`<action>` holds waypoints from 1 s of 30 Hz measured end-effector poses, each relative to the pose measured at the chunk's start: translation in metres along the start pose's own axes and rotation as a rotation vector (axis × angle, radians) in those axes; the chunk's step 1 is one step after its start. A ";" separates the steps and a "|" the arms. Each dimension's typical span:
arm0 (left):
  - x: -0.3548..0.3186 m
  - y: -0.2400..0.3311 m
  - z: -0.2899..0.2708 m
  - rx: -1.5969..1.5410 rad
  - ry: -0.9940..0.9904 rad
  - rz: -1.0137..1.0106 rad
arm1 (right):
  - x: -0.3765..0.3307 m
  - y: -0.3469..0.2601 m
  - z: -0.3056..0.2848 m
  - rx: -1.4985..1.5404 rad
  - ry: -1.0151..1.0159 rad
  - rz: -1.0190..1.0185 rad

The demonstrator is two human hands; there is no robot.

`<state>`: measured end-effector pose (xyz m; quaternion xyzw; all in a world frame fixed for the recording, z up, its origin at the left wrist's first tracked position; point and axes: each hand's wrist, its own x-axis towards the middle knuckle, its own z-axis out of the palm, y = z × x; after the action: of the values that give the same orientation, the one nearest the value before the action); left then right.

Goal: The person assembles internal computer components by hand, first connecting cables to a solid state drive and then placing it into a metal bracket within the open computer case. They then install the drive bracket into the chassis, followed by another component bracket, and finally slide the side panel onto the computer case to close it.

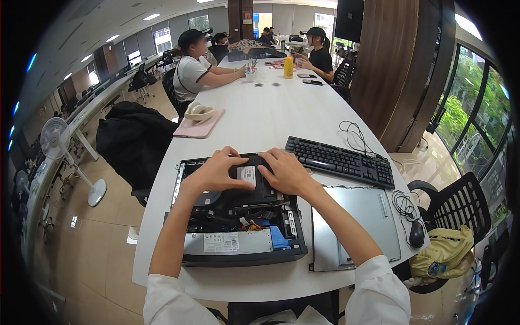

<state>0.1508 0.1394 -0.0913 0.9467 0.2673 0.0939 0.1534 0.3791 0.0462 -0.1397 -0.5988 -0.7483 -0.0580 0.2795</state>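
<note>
An opened black desktop computer case point(244, 259) lies flat on the table before me. Near its far right side is a black drive caddy with a white-labelled drive point(248, 174) in it. My left hand point(214, 172) spans the caddy, thumb at the label's near edge and fingers at the far edge. My right hand point(286, 172) grips its right side, fingers over the far corner and thumb near the label. A silver power supply point(219, 243) and bundled cables point(246, 221) show in the near half of the case. My forearms partly cover the case.
Right of the case lie a flat metal side panel point(330, 227), a black keyboard point(341, 161) and a mouse point(416, 234). Farther left, headphones point(199, 112) rest on a pink laptop point(187, 129). Beyond are a yellow bottle point(288, 67) and seated people point(197, 76). Chairs flank the table.
</note>
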 end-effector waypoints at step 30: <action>-0.010 -0.009 -0.011 -0.088 -0.241 -0.054 | -0.030 0.022 -0.012 0.793 -0.183 0.585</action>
<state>0.1349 0.1440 -0.0852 0.9360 0.2677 -0.0130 0.2284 0.4072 0.0210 -0.1499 -0.6338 -0.5349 0.3647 0.4233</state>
